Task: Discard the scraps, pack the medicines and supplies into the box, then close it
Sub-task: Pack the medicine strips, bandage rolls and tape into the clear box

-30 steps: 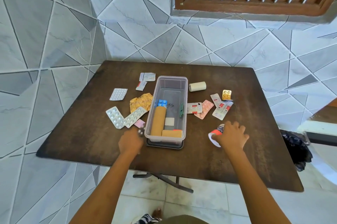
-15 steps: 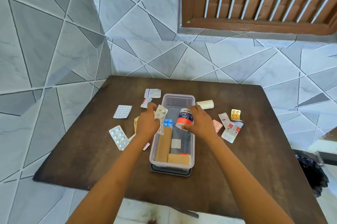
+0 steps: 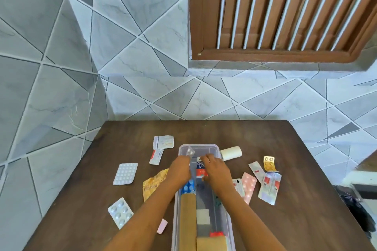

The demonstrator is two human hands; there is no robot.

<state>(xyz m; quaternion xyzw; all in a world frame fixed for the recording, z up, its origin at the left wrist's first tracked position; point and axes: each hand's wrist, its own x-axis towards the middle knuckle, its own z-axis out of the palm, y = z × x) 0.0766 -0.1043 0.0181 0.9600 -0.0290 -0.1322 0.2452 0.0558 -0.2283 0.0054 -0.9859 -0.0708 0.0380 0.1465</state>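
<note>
Clear plastic box [image 3: 216, 148] sits mid-tabletop [image 3: 285, 220]; left hand [image 3: 180, 169] pinches a blister strip [image 3: 190, 151], right hand [image 3: 216, 169] grips the tape roll [image 3: 201, 169], both over its far end. Better to lay them flat, leaving room for 1 lid.

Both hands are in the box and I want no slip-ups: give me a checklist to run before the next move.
1. Adhesive tape roll inside the clear box: ok, right hand on it.
2. Blister strip in left hand over the box: ok.
3. Whether either item is released: cannot tell.
4. Room at the box's far end: ok, floor bare there.
5. Table cleared: not ok; white roll, white blister pack, pink blister pack outside.
6. Crumpled yellow wrapper discarded: not ok.
</note>
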